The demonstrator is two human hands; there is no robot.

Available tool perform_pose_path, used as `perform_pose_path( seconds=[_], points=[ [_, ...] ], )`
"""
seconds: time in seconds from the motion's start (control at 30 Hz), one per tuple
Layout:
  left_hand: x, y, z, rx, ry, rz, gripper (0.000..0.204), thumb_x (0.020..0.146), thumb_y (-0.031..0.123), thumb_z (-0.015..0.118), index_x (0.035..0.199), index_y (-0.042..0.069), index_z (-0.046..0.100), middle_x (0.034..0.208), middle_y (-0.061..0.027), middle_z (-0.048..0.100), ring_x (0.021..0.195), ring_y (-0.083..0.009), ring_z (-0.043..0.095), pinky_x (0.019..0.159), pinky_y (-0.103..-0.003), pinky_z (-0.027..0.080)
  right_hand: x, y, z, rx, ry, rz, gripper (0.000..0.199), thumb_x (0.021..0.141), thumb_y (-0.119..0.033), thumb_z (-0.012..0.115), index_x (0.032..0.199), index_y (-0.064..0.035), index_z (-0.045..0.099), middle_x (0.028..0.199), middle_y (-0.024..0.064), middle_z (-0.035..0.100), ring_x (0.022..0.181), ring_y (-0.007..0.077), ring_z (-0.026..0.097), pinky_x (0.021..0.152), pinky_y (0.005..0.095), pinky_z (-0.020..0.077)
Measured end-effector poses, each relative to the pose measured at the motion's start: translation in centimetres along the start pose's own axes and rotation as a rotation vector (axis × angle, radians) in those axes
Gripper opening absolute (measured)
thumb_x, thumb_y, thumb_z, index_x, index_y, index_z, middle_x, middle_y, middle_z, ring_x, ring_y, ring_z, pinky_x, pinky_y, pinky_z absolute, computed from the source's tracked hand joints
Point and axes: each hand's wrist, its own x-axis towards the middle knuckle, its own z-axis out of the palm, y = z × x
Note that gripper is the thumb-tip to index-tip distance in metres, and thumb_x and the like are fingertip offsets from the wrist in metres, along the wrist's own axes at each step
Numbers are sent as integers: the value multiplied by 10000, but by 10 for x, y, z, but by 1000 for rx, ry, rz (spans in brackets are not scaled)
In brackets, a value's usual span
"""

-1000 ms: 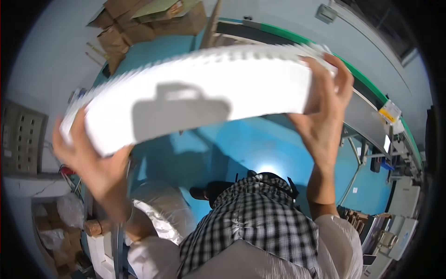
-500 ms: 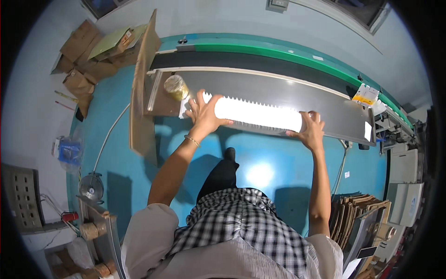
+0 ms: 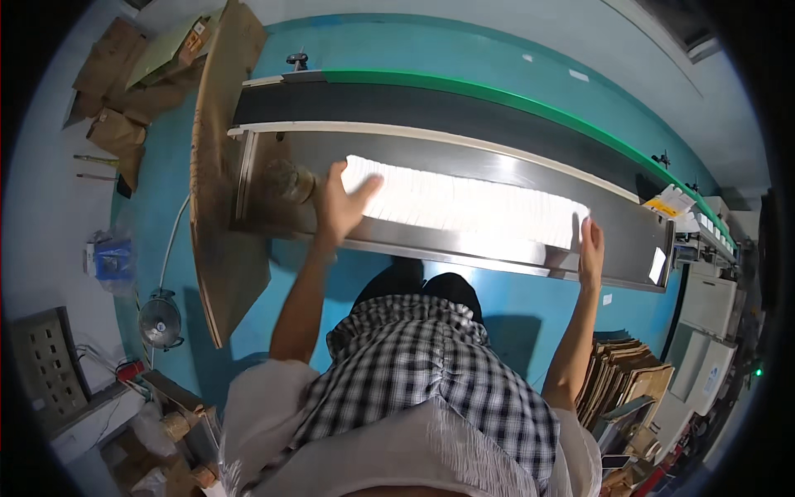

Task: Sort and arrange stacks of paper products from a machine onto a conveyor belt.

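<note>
Two hands bracket one long white stack of ridged sheets (image 3: 468,211), which lies flat in a steel trough (image 3: 414,244) beside a dark conveyor belt (image 3: 431,116). Left hand (image 3: 339,207): fingers spread wide, palm pressed against the stack's left end, nothing enclosed in its grip. Right hand (image 3: 590,248): flat and open against the right end, likewise gripping nothing. Pressing from both ends, they appear to square the stack lengthwise. Adjacent: brown roll (image 3: 290,180) at left; tall cardboard sheet (image 3: 217,166) leaning; flattened cartons (image 3: 621,389) at lower right.
</note>
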Motion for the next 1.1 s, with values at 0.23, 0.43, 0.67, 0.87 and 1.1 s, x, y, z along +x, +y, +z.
perform_pose_path(
  seconds=[0.23, 0.43, 0.67, 0.87, 1.1],
  points=[
    [-19, -21, 4, 320, -41, -3, 1008, 720, 588, 821, 1434, 3, 416, 1288, -274, 495, 1190, -456, 497, 970, -548, 437, -22, -69, 88, -126, -226, -129, 840, 761, -398, 871, 1265, 102, 422, 1073, 234, 622, 893, 289, 663, 779, 373, 574],
    [-3, -3, -4, 938, 81, 167, 649, 867, 401, 709, 1361, 32, 510, 1281, -222, 527, 1183, -417, 519, 950, -525, 449, 0, -57, 85, -101, -190, 75, 824, 916, -592, 625, 1382, 74, 495, 955, 204, 667, 927, 276, 659, 812, 362, 536],
    [35, 175, 172, 27, -538, 673, 749, 726, 347, 826, 1372, 95, 543, 1371, -159, 528, 1224, -345, 535, 1022, -473, 374, 35, -62, 83, 134, -272, 320, 442, 910, -441, 719, 1060, -25, 703, 950, 75, 668, 856, 174, 611, 797, 274, 483],
    [79, 198, 245, -72, -1122, 529, 843, 627, 396, 894, 1347, 94, 575, 1301, -170, 606, 1215, -345, 566, 1008, -422, 421, 39, -60, 84, -124, -284, 244, 541, 964, -340, 613, 1271, 103, 560, 1121, 219, 669, 1078, 270, 620, 948, 352, 465],
    [87, 207, 237, -33, -1070, 439, 657, 672, 395, 885, 1170, 60, 619, 1122, -165, 663, 1063, -336, 636, 907, -390, 494, 112, -44, 64, 267, -79, 306, 198, 929, -143, 637, 1062, 4, 628, 869, 55, 641, 745, 104, 590, 726, 252, 489]
  ],
)
